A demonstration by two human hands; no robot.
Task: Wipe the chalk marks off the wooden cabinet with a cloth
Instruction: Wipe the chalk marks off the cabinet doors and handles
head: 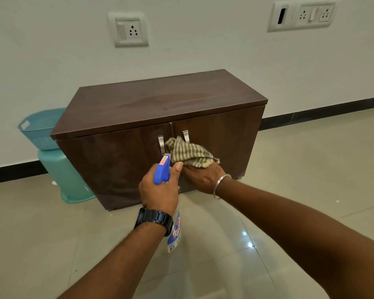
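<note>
Brown wooden cabinet (160,102) stands on glossy tiled floor (311,169) against white wall (203,44).

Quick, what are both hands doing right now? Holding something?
Left hand: grips the blue spray bottle.
Right hand: holds the striped cloth against the cabinet front.

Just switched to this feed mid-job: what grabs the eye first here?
The two hands meet in the centre, in front of the doors of the dark wooden cabinet. The left hand grips a spray bottle with a blue head, and the right hand holds a striped cloth up by the metal handles. Teal plastic tubs stand stacked at the cabinet's left end.
</note>
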